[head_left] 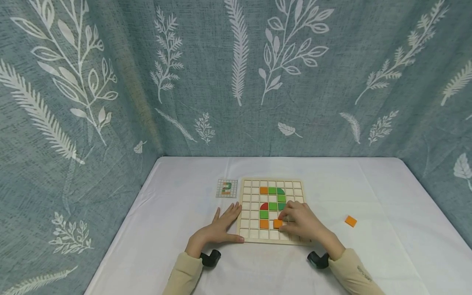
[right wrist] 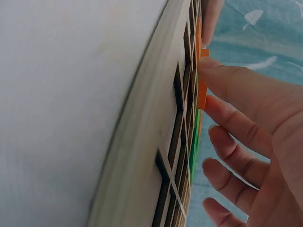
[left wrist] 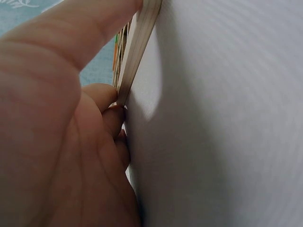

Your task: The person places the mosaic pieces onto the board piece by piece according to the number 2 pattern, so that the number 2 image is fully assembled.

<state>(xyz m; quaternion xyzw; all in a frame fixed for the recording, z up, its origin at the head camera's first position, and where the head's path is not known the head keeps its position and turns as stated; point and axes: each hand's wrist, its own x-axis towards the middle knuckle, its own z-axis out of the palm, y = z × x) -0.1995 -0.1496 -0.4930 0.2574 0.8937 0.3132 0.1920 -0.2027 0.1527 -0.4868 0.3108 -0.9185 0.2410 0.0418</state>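
A wooden grid board (head_left: 255, 234) lies on the table with orange, green and red tiles set in some of its squares. In the head view my right hand (head_left: 303, 220) pinches a square orange tile (head_left: 277, 223) over the lower middle of the grid. The right wrist view shows thumb and index finger on that orange tile (right wrist: 202, 87), at the board's surface. My left hand (head_left: 218, 229) lies with spread, straight fingers against the board's left edge, its thumb at the lower left corner. Set in the grid are a red rounded tile (head_left: 264, 206) and another orange tile (head_left: 264, 224).
A small pattern card (head_left: 226, 188) lies left of the board's upper part. A loose orange tile (head_left: 350, 221) sits on the white tablecloth (head_left: 387, 196) to the right. Patterned blue-green curtains (head_left: 206, 73) hang behind and beside the table.
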